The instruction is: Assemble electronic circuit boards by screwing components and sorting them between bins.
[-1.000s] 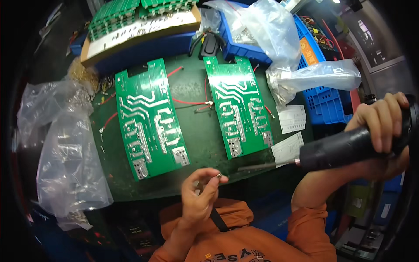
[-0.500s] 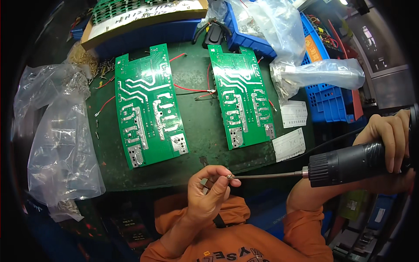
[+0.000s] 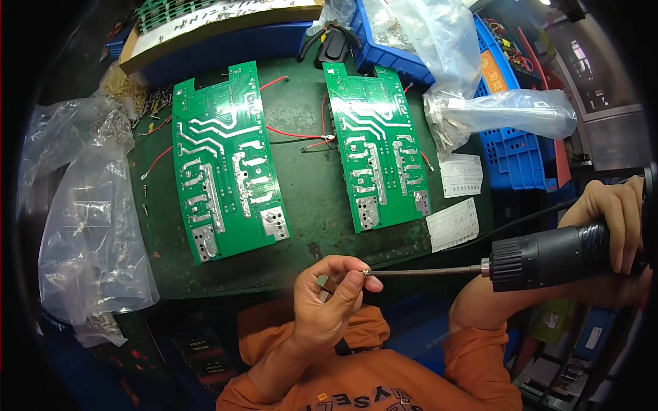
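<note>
In front of my body, my left hand (image 3: 327, 294) pinches a small screw (image 3: 366, 272) between thumb and fingertips. The tip of a long bit (image 3: 432, 271) meets the screw. My right hand (image 3: 615, 218) wraps round the black electric screwdriver (image 3: 538, 259), which lies sideways and points left. A small squarish grey-green piece (image 3: 326, 282) shows among my left fingers; its kind is unclear. Two green circuit boards lie on the table beyond my hands: the left board (image 3: 229, 164) and the right board (image 3: 377, 151), both solder side up with red wires at their edges.
Clear plastic bags (image 3: 96, 226) rest at the left, near loose screws (image 3: 159, 103). A carton (image 3: 226, 27) of boards stands at the back, beside pliers (image 3: 329, 42) and a blue bin (image 3: 391, 65). Paper slips (image 3: 452, 225) and a blue crate (image 3: 513, 161) are at the right.
The view has shifted slightly, so the boards appear a little farther left and higher. The screw and bit remain together at my left fingertips, and my right hand keeps its grip.
</note>
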Demonstrator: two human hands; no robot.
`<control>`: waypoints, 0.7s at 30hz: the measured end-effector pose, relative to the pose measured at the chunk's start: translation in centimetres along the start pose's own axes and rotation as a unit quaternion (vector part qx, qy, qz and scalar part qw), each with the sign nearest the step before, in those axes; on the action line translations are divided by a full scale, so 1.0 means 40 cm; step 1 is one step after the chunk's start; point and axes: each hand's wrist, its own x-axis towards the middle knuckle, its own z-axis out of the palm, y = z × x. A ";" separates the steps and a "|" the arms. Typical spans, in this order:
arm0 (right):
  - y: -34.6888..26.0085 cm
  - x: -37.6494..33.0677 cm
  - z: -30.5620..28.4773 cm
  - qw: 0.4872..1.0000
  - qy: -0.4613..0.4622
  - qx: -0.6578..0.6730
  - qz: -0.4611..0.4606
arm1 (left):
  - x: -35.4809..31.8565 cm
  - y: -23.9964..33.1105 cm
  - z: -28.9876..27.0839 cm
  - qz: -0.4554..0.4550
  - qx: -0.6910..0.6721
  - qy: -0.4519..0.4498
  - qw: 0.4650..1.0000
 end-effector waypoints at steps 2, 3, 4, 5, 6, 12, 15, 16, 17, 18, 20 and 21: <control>-0.005 -0.002 -0.010 1.000 -0.002 -0.006 0.003 | 0.005 -0.004 0.005 0.009 0.005 0.016 1.000; -0.009 0.000 -0.017 1.000 -0.005 -0.010 0.005 | 0.008 -0.006 0.006 0.008 0.005 0.016 1.000; -0.014 0.000 -0.026 1.000 -0.009 -0.014 0.007 | 0.013 -0.010 0.006 -0.003 0.003 0.013 1.000; -0.017 0.000 -0.033 1.000 -0.013 -0.018 0.009 | 0.017 -0.013 0.006 -0.013 0.001 0.009 1.000; -0.019 -0.001 -0.039 1.000 -0.016 -0.021 0.010 | 0.022 -0.015 0.004 -0.014 0.002 0.010 1.000; -0.060 -0.017 -0.064 0.994 0.063 -0.081 0.050 | 0.041 -0.028 0.006 -0.068 0.005 0.020 0.997; -0.132 -0.032 -0.081 0.966 0.158 -0.152 0.139 | 0.042 -0.038 0.007 -0.074 0.003 0.019 0.997; -0.159 -0.038 -0.086 0.951 0.189 -0.176 0.168 | 0.046 -0.043 0.009 -0.075 0.000 0.016 0.997; -0.183 -0.043 -0.090 0.935 0.219 -0.197 0.198 | 0.049 -0.045 0.010 -0.074 -0.003 0.014 0.997; -0.220 -0.054 -0.094 0.916 0.248 -0.218 0.228 | 0.052 -0.045 0.013 -0.074 -0.001 0.016 0.997; -0.297 -0.065 -0.105 0.872 0.304 -0.257 0.286 | 0.058 -0.041 0.024 -0.077 0.024 0.034 0.996; -0.312 -0.072 -0.118 0.847 0.329 -0.274 0.315 | 0.058 -0.040 0.021 -0.077 0.026 0.038 0.996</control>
